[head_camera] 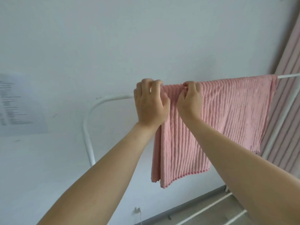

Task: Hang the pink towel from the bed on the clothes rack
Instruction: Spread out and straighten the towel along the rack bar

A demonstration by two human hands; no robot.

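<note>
The pink ribbed towel [227, 114] hangs draped over the top bar of the white clothes rack [90, 114], spread wide to the right and bunched at its left end. My left hand [149, 104] is closed over the towel's left edge where it lies on the bar. Just to its right, my right hand [190, 99] pinches a fold of the towel at the top of the bar. The bar under the towel is hidden; it shows again at the right end.
A white wall fills the background, with a printed paper sheet [17, 104] stuck on at the left. Pink striped curtains [285, 95] hang at the right. The rack's lower white rails [209, 207] run over grey floor at the bottom right.
</note>
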